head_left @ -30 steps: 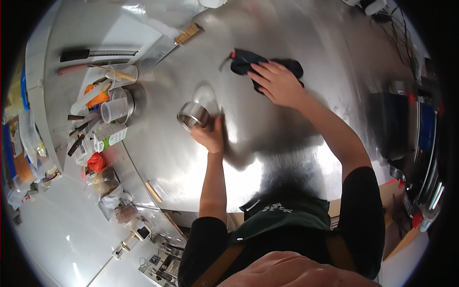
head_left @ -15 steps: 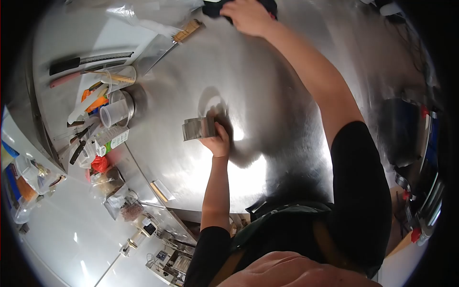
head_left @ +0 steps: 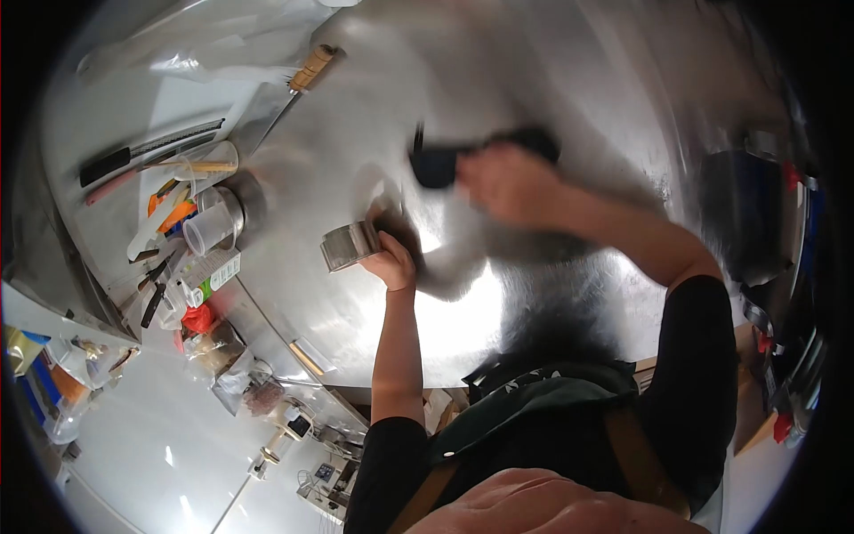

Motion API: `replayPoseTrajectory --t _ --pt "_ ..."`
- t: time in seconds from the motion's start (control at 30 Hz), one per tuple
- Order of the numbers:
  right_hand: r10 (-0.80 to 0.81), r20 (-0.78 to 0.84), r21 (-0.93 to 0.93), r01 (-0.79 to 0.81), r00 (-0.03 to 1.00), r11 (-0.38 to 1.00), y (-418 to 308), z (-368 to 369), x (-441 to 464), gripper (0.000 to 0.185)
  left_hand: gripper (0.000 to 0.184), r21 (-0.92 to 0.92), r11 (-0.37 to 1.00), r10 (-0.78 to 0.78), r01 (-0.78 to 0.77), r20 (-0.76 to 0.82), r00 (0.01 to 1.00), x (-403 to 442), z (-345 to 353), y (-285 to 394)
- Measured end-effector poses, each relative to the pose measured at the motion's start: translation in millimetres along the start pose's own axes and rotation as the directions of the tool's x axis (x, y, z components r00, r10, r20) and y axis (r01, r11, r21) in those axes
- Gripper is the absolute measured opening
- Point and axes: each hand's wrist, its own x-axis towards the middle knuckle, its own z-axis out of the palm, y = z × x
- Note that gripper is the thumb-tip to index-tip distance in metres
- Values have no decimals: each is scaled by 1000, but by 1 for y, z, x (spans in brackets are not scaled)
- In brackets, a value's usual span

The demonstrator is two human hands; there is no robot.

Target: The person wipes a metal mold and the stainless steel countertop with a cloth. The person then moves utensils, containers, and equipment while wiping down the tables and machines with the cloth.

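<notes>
My left hand is closed round a metal ring, holding it on its side above the shiny steel table. Farther right, my right hand is blurred by motion and grips a dark cloth at the table surface. Part of the cloth shows on the left of the hand and part behind it.
A wooden-handled tool lies at the back left. Along the left stand a clear plastic cup, a metal pot and a carton. A dark knife lies near the left wall. A wooden-handled scraper sits at the front edge.
My right hand and the cloth first went to the far edge of the table, then came back toward me. My left hand has turned the ring and moved it slightly left and nearer.
</notes>
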Motion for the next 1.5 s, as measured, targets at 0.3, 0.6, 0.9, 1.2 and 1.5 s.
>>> replayPoseTrajectory --t 0.3,0.6,0.9,1.2,1.5 --pt "430 -296 -254 -504 853 825 151 -53 44 43 31 121 991 57 -58 15 998 -13 3 -15" --pt "233 -157 -169 -259 960 951 120 -17 79 48 52 17 945 309 -326 274 911 167 55 89" --pt "716 -283 -282 -769 638 574 229 -79 102 45 54 162 889 354 -428 349 867 240 148 106" --pt "799 -492 -344 -921 344 184 260 -101 32 58 61 -16 873 481 -488 195 855 144 88 95" --pt "888 -336 -495 -861 314 117 96 -122 -117 42 62 -139 944 321 -298 185 929 92 95 66"
